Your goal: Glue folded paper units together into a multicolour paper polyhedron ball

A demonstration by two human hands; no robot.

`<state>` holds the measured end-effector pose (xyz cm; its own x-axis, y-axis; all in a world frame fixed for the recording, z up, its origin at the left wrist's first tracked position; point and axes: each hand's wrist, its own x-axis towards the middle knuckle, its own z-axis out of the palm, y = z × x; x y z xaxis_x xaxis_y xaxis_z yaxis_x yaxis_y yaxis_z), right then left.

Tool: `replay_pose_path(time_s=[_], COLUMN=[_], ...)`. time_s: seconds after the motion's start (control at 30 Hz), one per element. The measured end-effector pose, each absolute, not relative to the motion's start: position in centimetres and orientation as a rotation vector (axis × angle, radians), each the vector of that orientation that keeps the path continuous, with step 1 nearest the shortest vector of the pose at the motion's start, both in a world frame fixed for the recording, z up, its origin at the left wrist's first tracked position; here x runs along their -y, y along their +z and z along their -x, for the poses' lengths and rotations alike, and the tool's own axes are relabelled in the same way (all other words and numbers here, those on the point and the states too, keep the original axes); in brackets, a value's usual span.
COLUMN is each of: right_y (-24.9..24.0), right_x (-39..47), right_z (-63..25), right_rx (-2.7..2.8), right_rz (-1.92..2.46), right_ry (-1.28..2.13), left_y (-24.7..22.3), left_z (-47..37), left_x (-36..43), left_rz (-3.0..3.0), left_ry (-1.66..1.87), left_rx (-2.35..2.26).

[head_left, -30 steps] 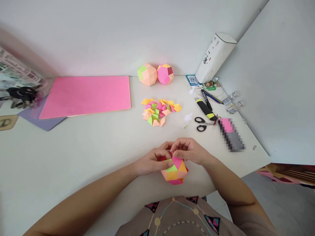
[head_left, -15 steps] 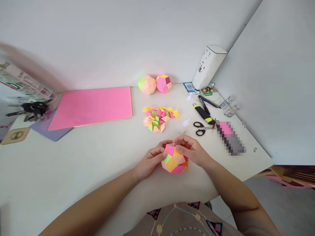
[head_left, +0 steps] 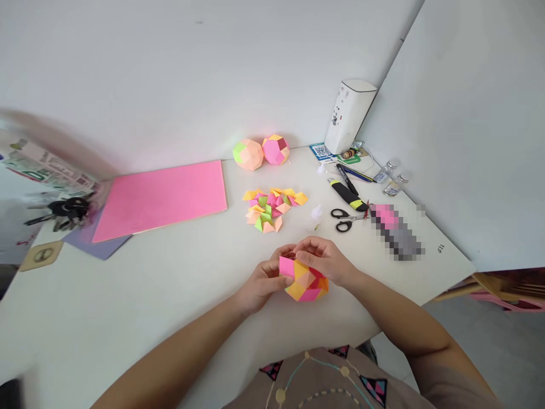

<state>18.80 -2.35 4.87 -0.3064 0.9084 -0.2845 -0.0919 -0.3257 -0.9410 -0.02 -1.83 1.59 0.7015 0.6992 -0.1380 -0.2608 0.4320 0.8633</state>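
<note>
Both my hands hold a many-coloured folded paper ball just above the white table, near its front edge. My left hand cups its left side. My right hand grips it from the top and right, fingers curled over the upper edge. The ball shows pink, orange and yellow faces. Beyond it lies a pile of small folded paper pieces in pink, yellow, green and peach.
Two finished paper balls sit by the back wall. A pink sheet lies at left over a purple one. Black scissors, a yellow-black cutter, pens, small bottles and a white device are at right. Keys lie far left.
The paper ball has been turned in my hands, so different faces show; the green face is no longer seen. The view shifted slightly to the right.
</note>
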Motion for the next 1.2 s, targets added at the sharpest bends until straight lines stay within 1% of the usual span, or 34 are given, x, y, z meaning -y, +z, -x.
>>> replay_pose_path(time_s=[0.07,0.23,0.37,0.6,0.87,0.97,1.1,1.2], right_y=[4.9,4.0,2.3,-0.6,-0.5,-0.4,-0.5,-0.7], right_x=[2.1,0.6,-0.3,-0.3,-0.7,-0.8,-0.7,-0.6], right_z=[-18.9,-19.9,-20.1,-19.0,-19.2,-19.2,-19.2,-19.3], right_rx=[1.151,1.184,1.206,1.185,1.15,1.148,1.193,1.222], right_rz=[1.142,1.246,1.213,1.014,0.797,0.746,0.714,0.756], right_ry=[1.676,1.332,1.266,1.4,1.509,1.521,1.533,1.521], left_y=[1.5,1.0,0.2,-0.9,-2.4,-2.1,-0.8,-0.5], left_z=[0.3,0.8,0.6,-0.1,-1.1,-1.1,-0.7,-0.3], left_x=[1.5,0.2,-0.4,-0.1,0.3,0.5,0.9,1.1], left_rz=[-0.921,-0.809,-0.8,-1.116,-1.466,-1.646,-1.672,-1.648], left_ry=[0.65,0.753,0.835,0.897,1.042,0.983,0.905,0.906], left_rx=[-0.518,-0.584,-0.572,-0.631,-0.457,-0.437,-0.339,-0.373])
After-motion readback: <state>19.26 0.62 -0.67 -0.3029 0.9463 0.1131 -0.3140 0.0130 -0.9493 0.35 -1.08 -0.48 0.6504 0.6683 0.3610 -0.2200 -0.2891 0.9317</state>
